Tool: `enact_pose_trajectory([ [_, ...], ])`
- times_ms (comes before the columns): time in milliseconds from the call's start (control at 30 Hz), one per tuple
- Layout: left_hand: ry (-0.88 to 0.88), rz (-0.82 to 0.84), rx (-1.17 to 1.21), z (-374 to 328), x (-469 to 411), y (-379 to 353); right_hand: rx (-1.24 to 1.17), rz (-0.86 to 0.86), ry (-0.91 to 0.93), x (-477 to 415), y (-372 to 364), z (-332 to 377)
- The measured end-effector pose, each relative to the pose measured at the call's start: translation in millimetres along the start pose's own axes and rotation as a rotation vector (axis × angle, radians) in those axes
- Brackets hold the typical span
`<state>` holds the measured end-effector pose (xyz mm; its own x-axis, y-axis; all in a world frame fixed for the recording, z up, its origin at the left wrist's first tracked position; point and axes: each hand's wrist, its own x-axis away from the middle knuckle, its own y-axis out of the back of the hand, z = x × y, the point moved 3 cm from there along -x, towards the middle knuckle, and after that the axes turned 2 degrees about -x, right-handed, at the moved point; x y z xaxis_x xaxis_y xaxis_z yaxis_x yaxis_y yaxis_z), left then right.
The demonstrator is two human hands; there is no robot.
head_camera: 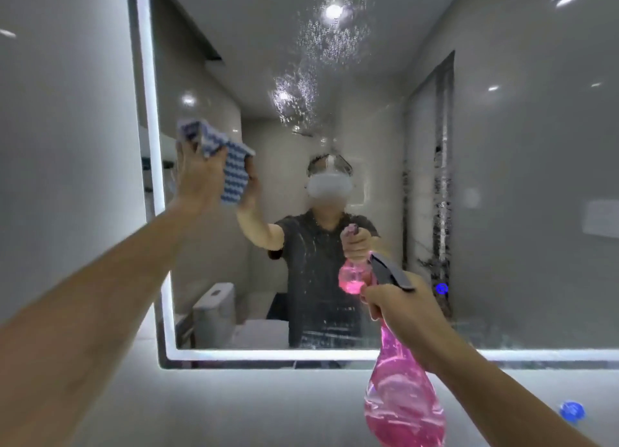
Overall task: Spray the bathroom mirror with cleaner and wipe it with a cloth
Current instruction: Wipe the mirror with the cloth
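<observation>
A large wall mirror (385,145) with a lit white border fills the view. Spray droplets speckle its upper middle, and wet streaks run down its centre. My left hand (197,175) is raised near the mirror's left edge and grips a blue-and-white patterned cloth (231,175), held at or just in front of the glass. My right hand (402,307) holds a pink translucent spray bottle (402,399) by its neck, low and right of centre. Its grey nozzle (390,272) points up toward the mirror.
Grey wall tiles (60,111) flank the mirror on the left and below. A small blue object (572,410) sits at the lower right. A blue touch button (442,288) glows on the mirror. The reflection shows a person, a toilet and a doorway.
</observation>
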<state>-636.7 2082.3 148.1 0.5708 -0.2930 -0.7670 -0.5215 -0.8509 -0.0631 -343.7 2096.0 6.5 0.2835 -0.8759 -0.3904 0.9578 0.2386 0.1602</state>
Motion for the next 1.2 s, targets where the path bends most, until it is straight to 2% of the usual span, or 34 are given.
enact_pose_trajectory([
  [67,-0.179,-0.049,-0.307,-19.1,-41.3,-21.5,0.012,0.008,0.019,-5.7,-1.0,-2.3],
  [133,-0.338,0.009,-0.478,-32.4,-57.9,-48.5,0.032,-0.004,0.026,-9.1,1.1,-9.5],
  [267,-0.785,0.055,-0.724,-15.4,-10.0,-103.5,0.091,-0.072,0.017,-10.9,3.9,-23.6],
  [333,-1.004,0.170,-0.799,29.6,59.5,-114.0,0.093,-0.103,0.005,-9.0,1.3,-27.4],
  [400,-1.102,0.433,-0.818,95.4,154.5,-106.9,0.097,-0.111,0.017,-11.4,0.0,-32.4],
  [467,-1.179,0.684,-0.937,165.4,240.0,-86.7,0.104,-0.105,0.021,-12.1,-2.1,-34.3],
  [533,-1.367,0.730,-1.117,214.2,282.6,-71.6,0.109,-0.067,0.014,-14.2,-5.4,-34.0],
  [567,-1.405,0.755,-1.141,224.6,283.3,-71.3,0.104,-0.055,0.008,-15.9,-6.0,-34.2],
  [633,-1.382,0.671,-1.029,210.3,265.1,-68.0,0.074,-0.063,-0.002,-21.7,-3.0,-32.3],
  [700,-1.197,0.565,-0.840,178.1,227.7,-63.9,0.057,-0.059,-0.004,-27.7,2.5,-25.6],
  [767,-0.992,0.314,-0.774,124.7,156.0,-59.6,0.060,-0.049,0.011,-36.5,9.4,-13.4],
  [833,-0.879,0.075,-0.860,57.6,64.8,-60.0,0.060,-0.048,0.019,-47.0,15.9,0.1],
  [900,-0.710,0.007,-0.918,-8.4,-20.1,-71.5,0.053,-0.064,0.009,-56.6,23.7,10.4],
  [1000,-0.498,0.056,-0.734,-77.5,-95.9,-94.8,0.023,-0.096,-0.037,-62.3,34.1,10.9],
  [1067,-0.471,0.086,-0.698,-101.9,-102.0,-117.1,0.043,-0.114,-0.052,-60.5,42.6,4.1],
  [1100,-0.512,0.097,-0.718,-107.6,-91.8,-131.3,0.060,-0.114,-0.048,-58.4,46.6,1.0],
  [1200,-0.810,0.159,-0.787,-91.5,-15.1,-171.0,0.095,-0.150,-0.015,-49.2,61.3,-9.8],
])
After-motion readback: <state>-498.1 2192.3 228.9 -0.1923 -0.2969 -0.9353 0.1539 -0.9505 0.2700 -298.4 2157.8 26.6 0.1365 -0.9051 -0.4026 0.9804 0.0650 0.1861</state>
